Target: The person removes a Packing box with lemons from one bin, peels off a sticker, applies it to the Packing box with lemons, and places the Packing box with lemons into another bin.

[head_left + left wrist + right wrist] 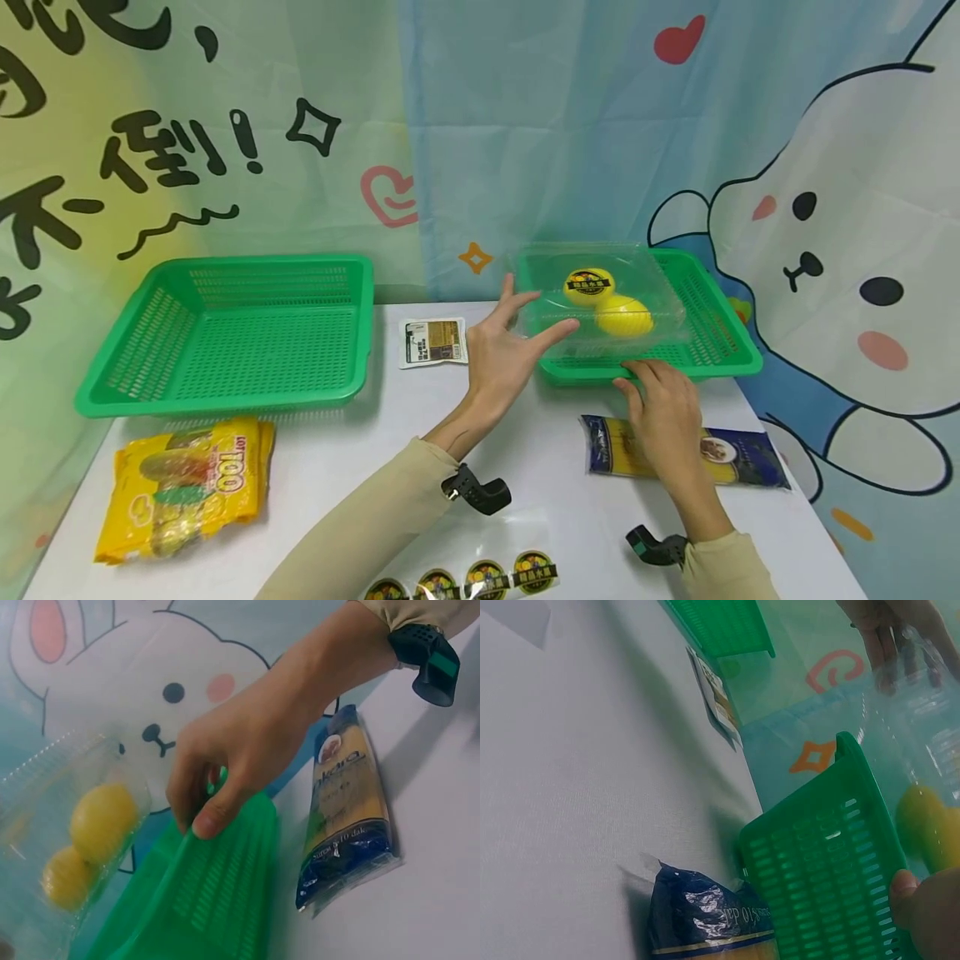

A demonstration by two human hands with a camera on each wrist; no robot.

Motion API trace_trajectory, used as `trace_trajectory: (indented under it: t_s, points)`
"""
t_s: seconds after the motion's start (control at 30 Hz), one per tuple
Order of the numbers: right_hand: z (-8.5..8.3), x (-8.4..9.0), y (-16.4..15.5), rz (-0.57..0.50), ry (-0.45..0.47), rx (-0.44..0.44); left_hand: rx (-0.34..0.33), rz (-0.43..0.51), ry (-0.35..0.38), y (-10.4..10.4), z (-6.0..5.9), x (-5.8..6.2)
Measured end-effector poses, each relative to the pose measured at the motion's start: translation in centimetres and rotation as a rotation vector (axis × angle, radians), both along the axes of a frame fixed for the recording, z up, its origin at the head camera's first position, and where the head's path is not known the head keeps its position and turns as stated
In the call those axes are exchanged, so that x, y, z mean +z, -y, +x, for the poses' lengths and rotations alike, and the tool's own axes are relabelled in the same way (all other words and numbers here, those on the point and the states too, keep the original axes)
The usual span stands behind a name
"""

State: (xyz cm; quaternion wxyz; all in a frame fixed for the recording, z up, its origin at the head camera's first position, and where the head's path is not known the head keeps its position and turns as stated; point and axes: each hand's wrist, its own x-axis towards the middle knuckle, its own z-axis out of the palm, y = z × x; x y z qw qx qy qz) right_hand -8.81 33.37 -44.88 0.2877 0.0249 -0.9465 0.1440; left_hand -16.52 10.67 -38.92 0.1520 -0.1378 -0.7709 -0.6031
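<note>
My left hand [498, 346] holds the left end of a clear plastic box [667, 312], thumb in front and fingers spread behind. Two yellow fruits [624, 316], lemon-like, show through its walls, and a round black-and-yellow sticker [588, 282] overlaps one of them. The box is over the right green basket [720, 333], raised above its rim in the left wrist view. My right hand [663, 417] pinches the basket's near rim, thumb outside and fingers over the edge. Below that hand lies a blue-and-yellow pasta packet [742, 458], partly hidden by the wrist.
Another green basket [277, 354] stands at the left, with a yellow snack bag [187, 487] in front. A small flat white-and-brown packet [432, 342] lies between the baskets. At the near edge is a clear sheet of round stickers [486, 579]. A printed curtain [525, 167] hangs behind.
</note>
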Motion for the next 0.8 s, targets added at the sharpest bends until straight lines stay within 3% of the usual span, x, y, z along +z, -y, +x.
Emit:
trace_trajectory:
  t_s: [0.53,0.8]
  points:
    - [0.1,0.1,0.0,-0.001,0.008,-0.008,-0.006,-0.013,-0.022,-2.8,-0.9,-0.1]
    - [0.1,0.2,0.1,-0.001,0.011,0.000,-0.004,-0.026,0.008,-4.0,-1.3,-0.4]
